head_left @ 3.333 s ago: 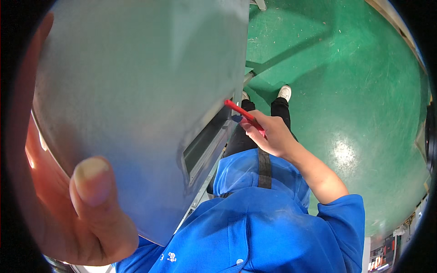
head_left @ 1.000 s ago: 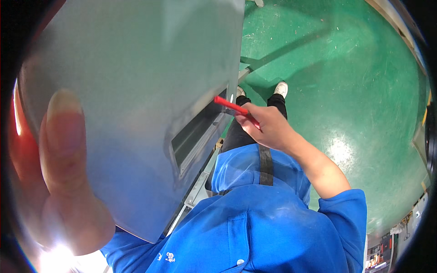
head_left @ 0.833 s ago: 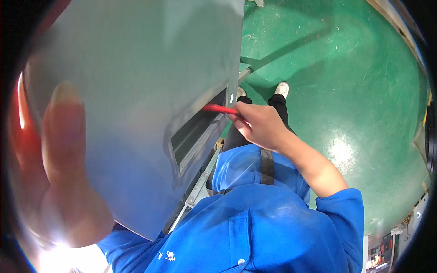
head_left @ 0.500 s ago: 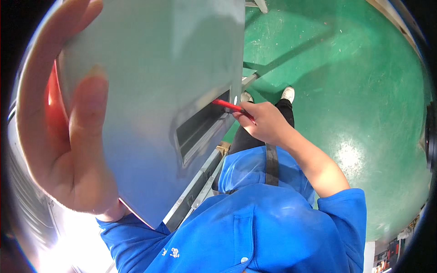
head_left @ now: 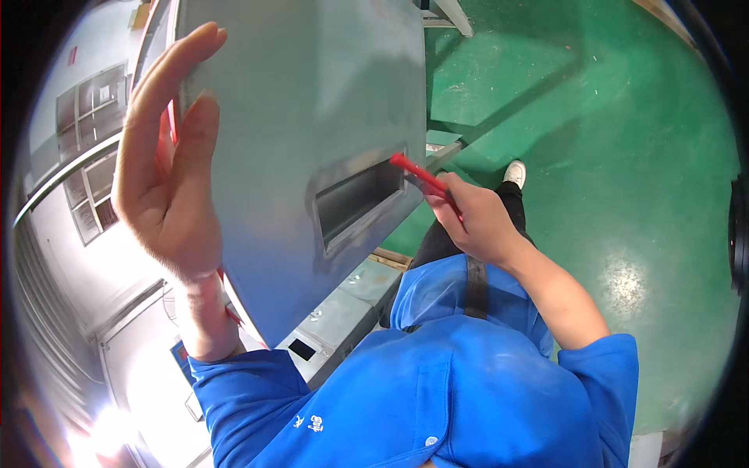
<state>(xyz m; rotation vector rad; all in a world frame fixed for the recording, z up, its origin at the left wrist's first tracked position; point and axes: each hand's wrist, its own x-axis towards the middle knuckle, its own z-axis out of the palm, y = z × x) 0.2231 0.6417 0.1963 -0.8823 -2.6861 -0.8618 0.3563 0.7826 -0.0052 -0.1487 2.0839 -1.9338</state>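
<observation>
A large grey metal panel (head_left: 273,109), one face of a box-like housing, stands tilted in front of me. Low on its right side is a rectangular cut-out (head_left: 355,204) with a rubbed, paler border. My right hand (head_left: 480,218) is closed round a slim red pen-like tool (head_left: 421,173), whose upper end lies over the cut-out's right corner; its exact kind cannot be made out. At the panel's left edge, my left hand (head_left: 175,179) is raised with thumb and fingers stretched and apart. Red shows behind its thumb. Whether that hand touches the panel is unclear.
Below the panel sits a grey metal unit (head_left: 339,320) with a small black rectangle on top. Pale metal legs (head_left: 449,15) stand on the green floor (head_left: 593,195). A window (head_left: 94,117) and a bright light (head_left: 109,429) are at left.
The red tool's end has come out of the cut-out to its right corner. My left hand appears smaller and farther off, and the view has shifted, showing more of the room at left.
</observation>
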